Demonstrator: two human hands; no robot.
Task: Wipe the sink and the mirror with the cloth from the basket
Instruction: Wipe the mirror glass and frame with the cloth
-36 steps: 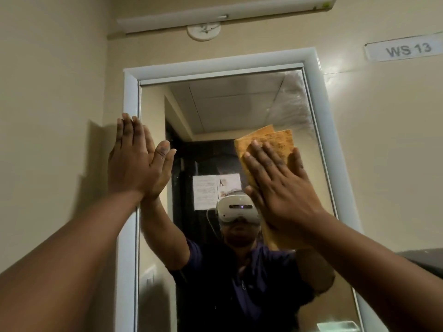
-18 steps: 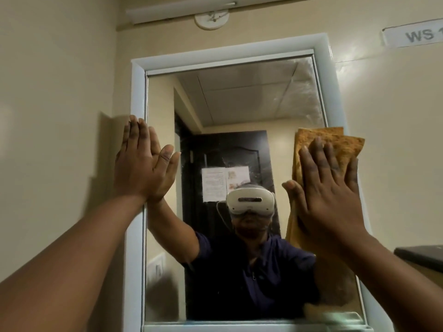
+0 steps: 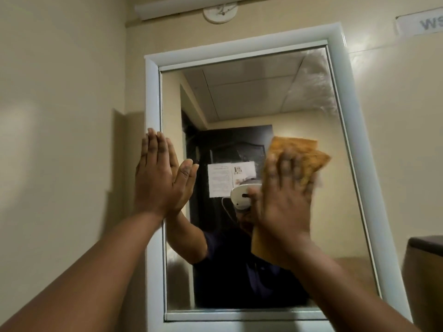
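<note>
A white-framed mirror (image 3: 251, 97) hangs on the beige wall in front of me. My right hand (image 3: 282, 200) lies flat on an orange-brown cloth (image 3: 302, 154) and presses it against the glass, right of the mirror's middle. The cloth sticks out above my fingertips and below my wrist. My left hand (image 3: 158, 178) rests flat, fingers together, on the mirror's left frame edge and holds nothing. The sink and the basket are out of view. Smears show on the glass at the upper right.
A round white fitting (image 3: 220, 10) and a long light fixture (image 3: 182, 7) sit above the mirror. A label plate (image 3: 422, 22) is on the wall at upper right. A dark-topped unit (image 3: 424, 245) juts in at lower right.
My right hand slid the cloth to the mirror's right edge, then back left and slightly down toward the middle. The left hand stayed on the frame. The camera tilted, showing the mirror's bottom edge.
</note>
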